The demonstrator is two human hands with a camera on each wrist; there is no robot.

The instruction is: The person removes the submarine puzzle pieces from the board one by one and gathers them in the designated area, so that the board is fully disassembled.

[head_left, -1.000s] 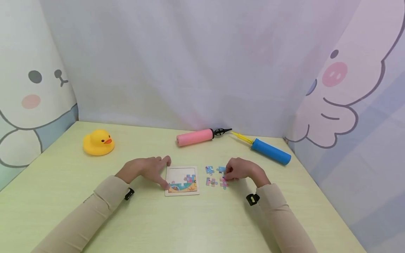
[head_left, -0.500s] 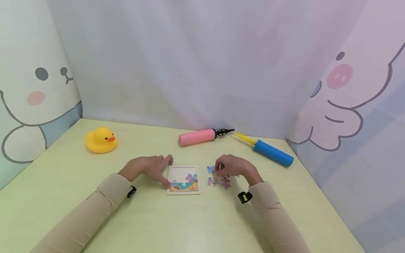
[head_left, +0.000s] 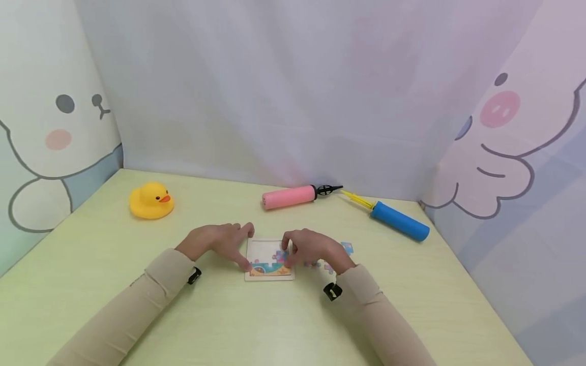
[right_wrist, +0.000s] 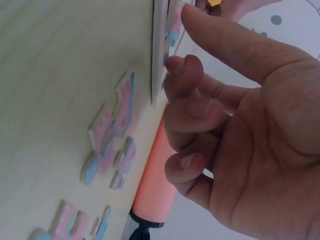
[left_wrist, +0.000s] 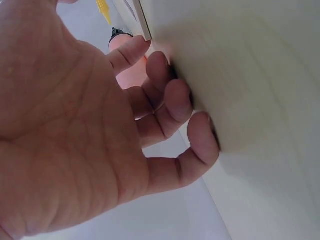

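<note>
The left hand (head_left: 220, 241), thumb and forefinger wide, is set against a puzzle frame (head_left: 270, 278); over its right edge the right hand (head_left: 316, 246) is bent, fingertips parted, whether on a piece cannot be told. Fitted pieces (head_left: 279, 271) could be nudged loose by a dragging thumb. Loose pieces (head_left: 347, 247), a duck (head_left: 151, 202) and two pumps (head_left: 289, 197) are strewn on the pale table (head_left: 256, 325), walled by printed cloth (head_left: 508, 147).

The frame (head_left: 269, 278) is pale cream, its picture (head_left: 270, 269) teal, sandy yellow and pink; loose pieces (head_left: 347, 247) show pink and blue. Yellow duck (head_left: 148, 203), orange beak (head_left: 165, 199); pink pump (head_left: 289, 197), black nozzle (head_left: 326, 190); blue pump (head_left: 400, 221), yellow nozzle (head_left: 359, 200); beige sleeves (head_left: 123, 305).
</note>
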